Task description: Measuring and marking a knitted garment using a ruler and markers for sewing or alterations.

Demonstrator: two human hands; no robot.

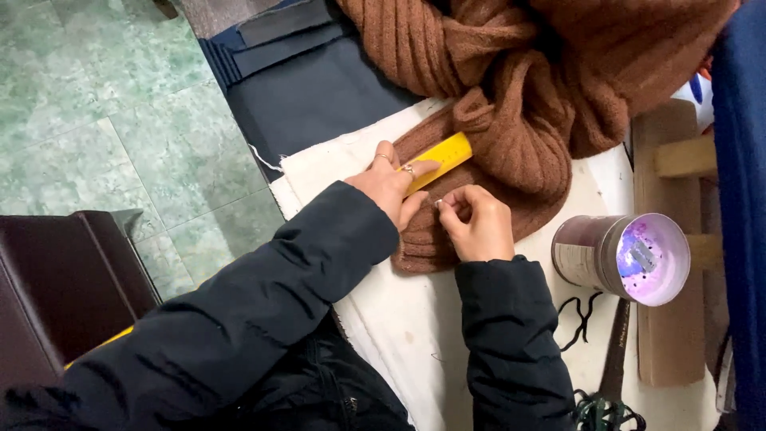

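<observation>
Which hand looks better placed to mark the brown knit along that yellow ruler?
Probably the right hand: its pinched fingertips sit beside the yellow ruler, while the left hand presses it onto the brown knit.

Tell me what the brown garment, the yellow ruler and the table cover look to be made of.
Brown garment: ribbed knit, likely wool or acrylic, with a fuzzy matte surface. Yellow ruler under the left hand: smooth and stiff, probably plastic or painted wood. Table cover: off-white woven cloth, slightly stained, with a frayed edge.

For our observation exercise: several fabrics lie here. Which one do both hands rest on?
The brown ribbed knit: the left hand presses a yellow ruler onto it, unlike the white cloth beneath or the dark navy fabric.
</observation>
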